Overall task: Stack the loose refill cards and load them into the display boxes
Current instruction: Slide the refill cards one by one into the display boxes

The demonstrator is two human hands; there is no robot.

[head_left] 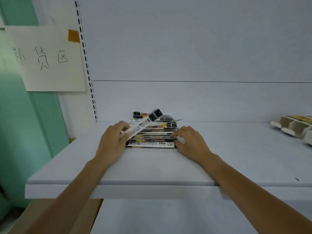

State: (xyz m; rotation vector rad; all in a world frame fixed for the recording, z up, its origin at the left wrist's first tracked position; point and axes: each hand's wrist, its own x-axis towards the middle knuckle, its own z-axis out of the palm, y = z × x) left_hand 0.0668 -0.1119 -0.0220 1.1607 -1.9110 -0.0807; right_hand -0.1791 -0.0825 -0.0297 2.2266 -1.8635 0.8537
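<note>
Several loose refill cards (152, 140) lie spread in overlapping rows on the white shelf (152, 166), near its back wall. My left hand (113, 141) grips one long white-and-black refill card (143, 124), lifted and tilted up to the right over the pile. My right hand (190, 141) sits at the right end of the pile, its curled fingertips pinching the edges of a few cards. A cardboard display box (293, 128) lies on its side at the far right of the shelf, partly cut off by the frame.
A handwritten paper sign (49, 58) is taped to the wall at the left, beside a slotted shelf upright (87, 65). A green wall (20, 115) borders the left. A lower shelf (168, 217) and a brown surface (55, 217) show below.
</note>
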